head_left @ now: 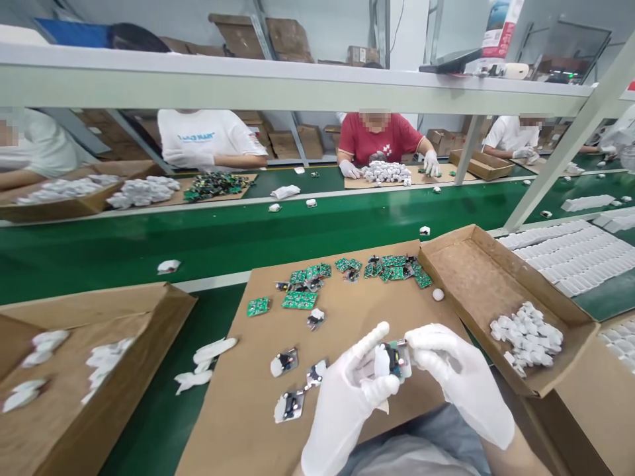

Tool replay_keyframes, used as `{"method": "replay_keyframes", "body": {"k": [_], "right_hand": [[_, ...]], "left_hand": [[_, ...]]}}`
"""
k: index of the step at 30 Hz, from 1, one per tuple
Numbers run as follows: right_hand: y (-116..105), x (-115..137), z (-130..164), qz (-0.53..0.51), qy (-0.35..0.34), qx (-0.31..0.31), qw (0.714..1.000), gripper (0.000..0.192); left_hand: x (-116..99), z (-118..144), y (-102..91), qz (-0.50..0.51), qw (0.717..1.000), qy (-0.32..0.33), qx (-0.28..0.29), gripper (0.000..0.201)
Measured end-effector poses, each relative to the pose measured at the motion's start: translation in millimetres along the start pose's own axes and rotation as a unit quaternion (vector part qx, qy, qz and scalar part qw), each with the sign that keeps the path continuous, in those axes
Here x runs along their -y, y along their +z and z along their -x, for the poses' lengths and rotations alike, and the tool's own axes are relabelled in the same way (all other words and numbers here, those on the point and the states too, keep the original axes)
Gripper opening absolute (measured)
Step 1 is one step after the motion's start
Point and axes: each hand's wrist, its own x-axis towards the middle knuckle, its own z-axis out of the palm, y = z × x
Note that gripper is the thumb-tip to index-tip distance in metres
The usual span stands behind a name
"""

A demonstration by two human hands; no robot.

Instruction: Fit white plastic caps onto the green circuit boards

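Gloved left hand (350, 390) and right hand (454, 373) pinch a small circuit board (397, 359) in its white shell, low centre above the cardboard sheet (248, 403). It looks light, stiff and fragile, best held by its edges; loose boards (300, 299) lie at eleven o'clock.

Both gloved hands meet low at centre — left hand (347, 390) fingers partly extended, right hand (459, 377) curled.
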Motion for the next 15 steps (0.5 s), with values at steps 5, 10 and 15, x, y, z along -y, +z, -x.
{"method": "replay_keyframes", "body": {"k": [5,10,15], "right_hand": [[2.5,3.3,3.7,-0.05,0.07,-0.081,0.993,0.026],[-1.1,16.8,5.3,0.104,-0.094,-0.038,0.989,0.017],[-5.2,18.1,10.5,0.191,-0.136,0.016,0.972,0.034]], "left_hand": [[1.3,6.9,2.8,0.002,0.993,0.064,-0.097,0.052],[-9.3,9.2,8.4,0.0,0.997,0.048,-0.063,0.055],[-17.3,15.9,10.4,0.008,0.998,0.063,-0.013,0.054]]}}
